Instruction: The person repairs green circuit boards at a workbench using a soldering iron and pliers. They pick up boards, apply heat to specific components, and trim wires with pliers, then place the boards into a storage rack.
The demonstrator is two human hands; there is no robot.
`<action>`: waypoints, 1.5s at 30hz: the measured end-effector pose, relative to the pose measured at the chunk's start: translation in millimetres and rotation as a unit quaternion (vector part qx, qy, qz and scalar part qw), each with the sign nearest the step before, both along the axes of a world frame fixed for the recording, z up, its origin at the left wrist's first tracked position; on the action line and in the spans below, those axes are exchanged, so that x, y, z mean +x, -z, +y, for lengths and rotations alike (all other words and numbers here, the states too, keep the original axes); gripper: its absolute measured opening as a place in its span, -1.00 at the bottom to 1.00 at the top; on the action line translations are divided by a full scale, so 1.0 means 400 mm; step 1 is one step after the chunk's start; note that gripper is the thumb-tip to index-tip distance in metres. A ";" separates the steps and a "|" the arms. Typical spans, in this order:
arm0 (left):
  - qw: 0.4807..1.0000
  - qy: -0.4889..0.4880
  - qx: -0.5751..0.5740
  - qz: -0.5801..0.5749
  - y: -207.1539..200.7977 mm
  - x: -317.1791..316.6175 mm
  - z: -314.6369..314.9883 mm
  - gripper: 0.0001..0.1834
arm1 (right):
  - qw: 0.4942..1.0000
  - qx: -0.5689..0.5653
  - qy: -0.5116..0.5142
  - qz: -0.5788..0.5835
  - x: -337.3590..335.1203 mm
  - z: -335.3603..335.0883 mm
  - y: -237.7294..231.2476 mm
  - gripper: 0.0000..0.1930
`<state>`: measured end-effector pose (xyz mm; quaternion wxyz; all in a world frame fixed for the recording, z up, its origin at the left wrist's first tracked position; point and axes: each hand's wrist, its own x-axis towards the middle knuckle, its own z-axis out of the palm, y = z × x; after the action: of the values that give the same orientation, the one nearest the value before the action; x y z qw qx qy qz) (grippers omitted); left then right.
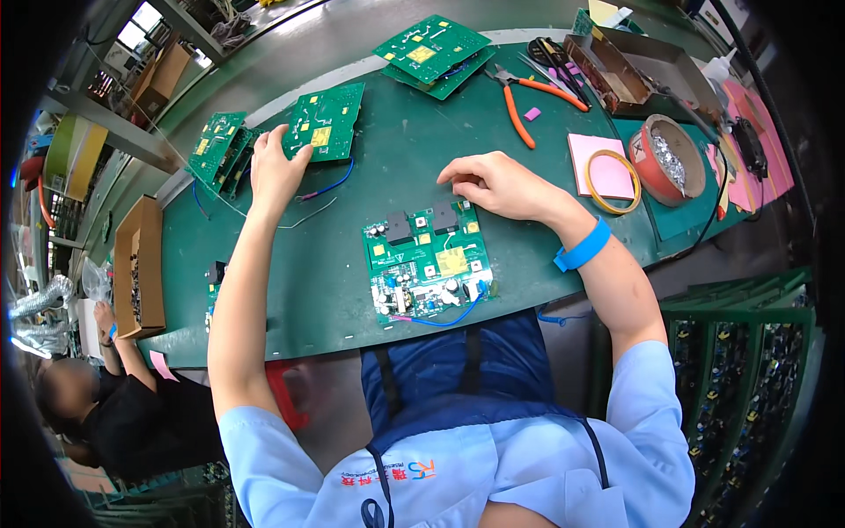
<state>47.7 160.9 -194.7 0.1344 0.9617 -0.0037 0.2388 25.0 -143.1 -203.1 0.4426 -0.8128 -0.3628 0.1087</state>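
My left hand [278,169] reaches to the far left of the green table, thumb and fingers apart. Its fingertips are at the left edge of a green circuit board [336,113], and whether they touch it is unclear. Beside that hand, more green boards [216,145] lean in a stack. Right in front of me lies a populated circuit board [407,257] with black blocks, white parts and a blue wire [449,320] at its near edge. Just beyond its far right corner hovers my right hand [503,185], fingers loosely curled in with nothing visible in them.
Stacked boards [433,55], orange-handled pliers [521,99], a metal tray [647,75], a tape roll [612,182] on pink paper and a red reel [666,163] line the far side. At left are a cardboard box [141,264] and another person [141,396]. Green racks [744,352] stand right.
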 end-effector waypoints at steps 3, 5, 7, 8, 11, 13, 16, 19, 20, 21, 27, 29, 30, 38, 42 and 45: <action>0.990 -0.085 -0.011 0.110 0.006 0.033 0.012 -0.40 | 0.987 0.014 -0.003 -0.158 0.006 -0.004 0.009 -0.81; 0.980 -0.081 -0.066 0.169 0.003 0.041 0.023 -0.36 | 0.995 0.024 -0.010 -0.101 0.000 -0.002 0.001 -0.82; 0.940 -0.081 -0.293 0.157 -0.008 0.029 0.013 -0.36 | 0.998 0.019 -0.011 -0.066 -0.006 0.001 -0.003 -0.81; 0.885 -0.083 -0.441 0.129 0.010 0.035 0.024 -0.40 | 0.998 0.008 -0.007 -0.060 -0.008 0.002 -0.003 -0.81; 0.637 -0.032 -0.767 0.070 0.062 0.051 0.043 -0.74 | 0.998 -0.006 0.000 -0.061 -0.010 0.002 -0.002 -0.79; 0.570 -0.012 -0.819 0.067 0.074 0.056 0.025 -0.80 | 0.998 -0.008 0.003 -0.059 -0.009 0.002 0.000 -0.78; 0.518 -0.032 -0.849 0.103 0.036 0.052 -0.020 -0.77 | 0.999 -0.003 0.007 -0.049 -0.005 0.000 0.002 -0.78; 0.432 0.071 -0.877 0.197 0.054 0.046 -0.018 -0.74 | 0.998 0.017 0.021 -0.055 -0.004 0.000 0.004 -0.78; 0.424 0.086 -0.876 0.211 0.062 0.037 -0.019 -0.70 | 0.997 0.025 0.033 -0.059 -0.003 0.000 0.003 -0.78; 0.451 0.070 -0.869 0.191 0.070 0.026 -0.024 -0.70 | 0.996 0.032 0.045 -0.063 -0.002 0.001 0.002 -0.78; 0.465 0.097 -0.870 0.134 0.064 -0.010 -0.067 -0.75 | 0.991 0.083 0.103 0.020 0.017 0.000 0.020 -0.80; 0.475 0.134 -0.861 0.122 0.071 -0.022 -0.075 -0.77 | 0.985 0.111 0.125 0.033 0.029 -0.008 0.021 -0.79; 0.476 0.142 -0.860 0.116 0.062 -0.024 -0.089 -0.77 | 0.974 0.160 0.136 0.083 0.032 -0.013 0.012 -0.77; 0.462 0.249 -0.838 0.151 -0.007 -0.084 -0.160 -0.73 | 0.908 0.287 0.135 0.273 0.073 0.056 -0.067 -0.59; 0.484 0.246 -0.822 0.176 -0.003 -0.100 -0.177 -0.67 | 0.883 0.330 0.061 0.329 0.061 0.061 -0.032 -0.64; 0.489 0.248 -0.814 0.191 0.005 -0.096 -0.194 -0.65 | 0.888 0.323 0.072 0.318 0.055 0.040 -0.022 -0.66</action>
<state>9.2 83.3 -196.5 0.9085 0.4058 -0.0205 -0.0975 47.0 -127.0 -194.2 0.7792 -0.5702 -0.1583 0.2063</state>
